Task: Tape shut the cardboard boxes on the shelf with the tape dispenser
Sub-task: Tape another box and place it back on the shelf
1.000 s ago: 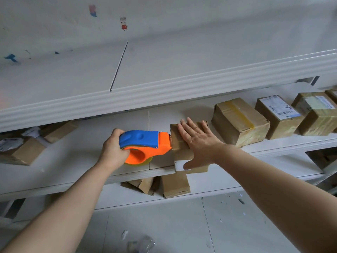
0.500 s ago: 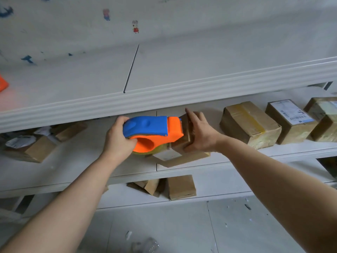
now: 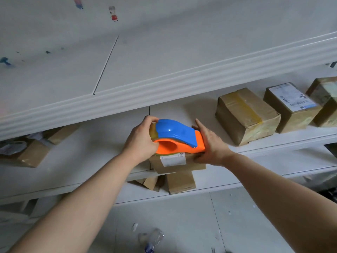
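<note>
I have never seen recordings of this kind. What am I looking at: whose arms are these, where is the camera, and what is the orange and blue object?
There is no machine here: these are a person's two bare arms. All pictures come from one camera worn on the person's head, looking forward and down. The left hand grips a tape dispenser, blue above and orange below, which rests on a small cardboard box at the front edge of a white shelf. The right hand steadies that box from its right side with fairly straight fingers. Farther right on the same shelf stands a taped box, then a labelled box.
</note>
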